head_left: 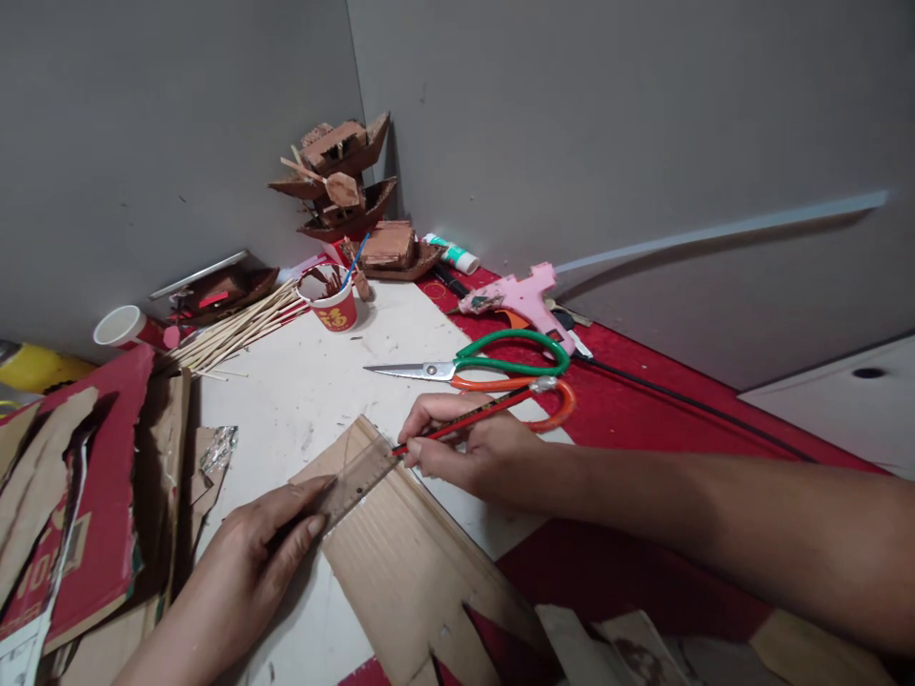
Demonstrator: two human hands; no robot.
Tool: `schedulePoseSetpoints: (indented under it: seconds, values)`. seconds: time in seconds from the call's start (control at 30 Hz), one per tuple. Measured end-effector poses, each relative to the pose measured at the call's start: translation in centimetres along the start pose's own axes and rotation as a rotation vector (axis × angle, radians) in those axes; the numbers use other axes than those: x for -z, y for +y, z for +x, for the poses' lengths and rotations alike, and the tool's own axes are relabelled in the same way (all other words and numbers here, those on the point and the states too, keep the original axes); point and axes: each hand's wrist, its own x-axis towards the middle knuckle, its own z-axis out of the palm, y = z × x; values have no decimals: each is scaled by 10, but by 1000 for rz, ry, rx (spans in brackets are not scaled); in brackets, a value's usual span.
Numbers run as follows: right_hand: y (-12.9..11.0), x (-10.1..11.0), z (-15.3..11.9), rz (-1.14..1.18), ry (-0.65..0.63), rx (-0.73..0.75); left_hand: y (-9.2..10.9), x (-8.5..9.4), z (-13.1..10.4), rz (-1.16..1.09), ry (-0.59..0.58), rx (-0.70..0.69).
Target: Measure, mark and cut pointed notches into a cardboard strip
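Note:
My left hand [275,534] pinches one end of a clear ruler [359,478], which lies across a piece of brown cardboard [411,562]. In my right hand [476,443] is a red and black pencil [468,416], its tip down at the ruler's far end near the cardboard's right edge. The cardboard has pointed cut-outs at its near end. Just beyond my right hand lie scissors [437,372] with green and orange handles, their blades pointing left. The fingertips of my left hand are partly hidden by the ruler and thumb.
A pink glue gun [525,295] with a clear glue stick [721,233] rests behind the scissors. Bamboo sticks [239,329], a paper cup [333,310] and cardboard boats [343,181] stand at the back. Cardboard scraps [107,476] pile up at left on the white board [278,400].

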Motion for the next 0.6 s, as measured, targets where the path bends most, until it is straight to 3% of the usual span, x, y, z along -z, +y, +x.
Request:
schedulePoseSetpoints:
  seconds: [0.6]
  values:
    - [0, -1, 0, -7, 12, -24, -3, 2, 1, -6, -50, -10]
